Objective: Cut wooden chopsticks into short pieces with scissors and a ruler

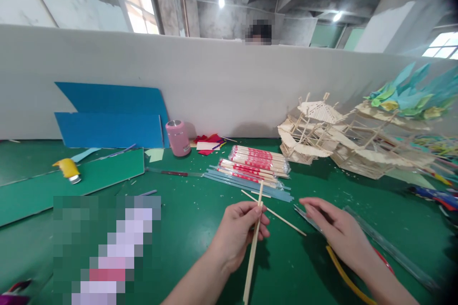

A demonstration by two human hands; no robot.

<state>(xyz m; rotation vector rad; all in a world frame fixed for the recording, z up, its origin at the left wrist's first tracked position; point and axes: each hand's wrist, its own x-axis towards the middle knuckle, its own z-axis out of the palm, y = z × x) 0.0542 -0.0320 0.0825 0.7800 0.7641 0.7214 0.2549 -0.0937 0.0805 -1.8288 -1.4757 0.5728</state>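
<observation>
Two sticks stand in the grip of the left hand, at the lower centre of the view. The thumb presses them against the curled fingers; their upper ends are staggered, one reaching above the other, and their lower ends run toward the viewer over the green table. The right hand is well apart from the sticks, palm turned toward the left hand, with thumb and forefinger close together; whether it grips the grey piece beneath its fingertips cannot be told. A yellow handle shows below this hand, and a clear sleeve lies to its right.

Beyond the left hand, a loose stick lies slantwise on the table. Behind it are blue strips, then wrapped bundles of pale sticks with red bands. A pink jar stands upright farther left, just beside blue boards leaning at the white partition. At far left, a yellow tool rests on a green board. At right stands a wooden model, near turquoise paper leaves.
</observation>
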